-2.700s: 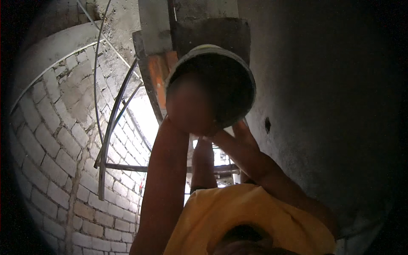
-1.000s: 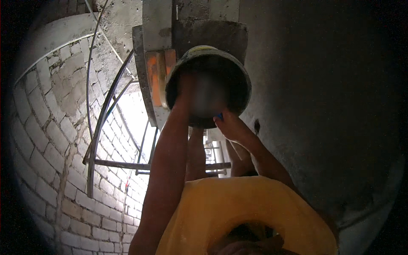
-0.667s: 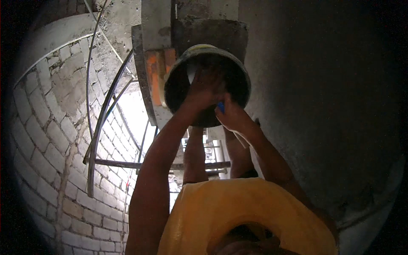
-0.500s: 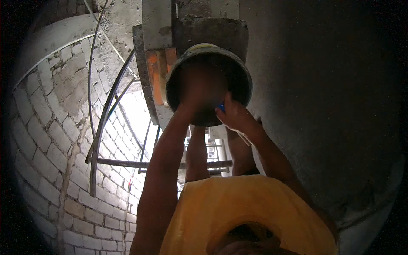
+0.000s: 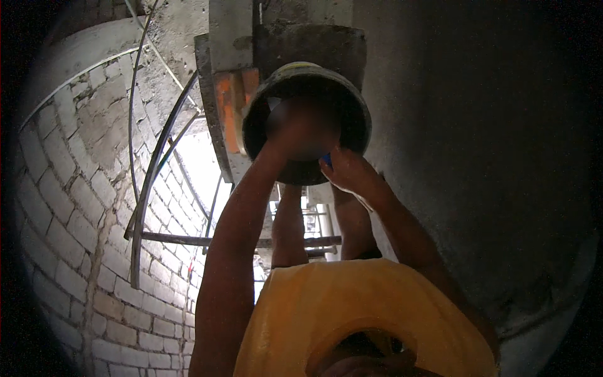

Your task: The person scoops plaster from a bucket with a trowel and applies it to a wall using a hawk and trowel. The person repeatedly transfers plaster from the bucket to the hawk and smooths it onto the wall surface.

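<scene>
A dark round bucket [image 5: 359,110] stands in front of me with its mouth toward me. My left hand [image 5: 284,146] reaches down inside it, its fingers lost in a blurred, dark patch. At the bucket's near right rim, my right hand [image 5: 349,168] is closed around a tool with a blue handle [image 5: 326,159]. The rest of that tool is hidden, so I cannot tell its kind. A small pale grey patch [image 5: 274,103] shows inside the bucket near the far left wall, too blurred to name.
Orange blocks [image 5: 227,113] sit left of the bucket on a grey board [image 5: 231,47]. Bent metal bars [image 5: 164,135] and a horizontal pole [image 5: 176,239] stand at left, before a pale block wall [image 5: 56,207]. A grey plastered wall [image 5: 452,125] rises at right.
The pale grey patch has come into sight inside the bucket. My left forearm has shifted slightly left, while my right hand keeps its grip by the rim.
</scene>
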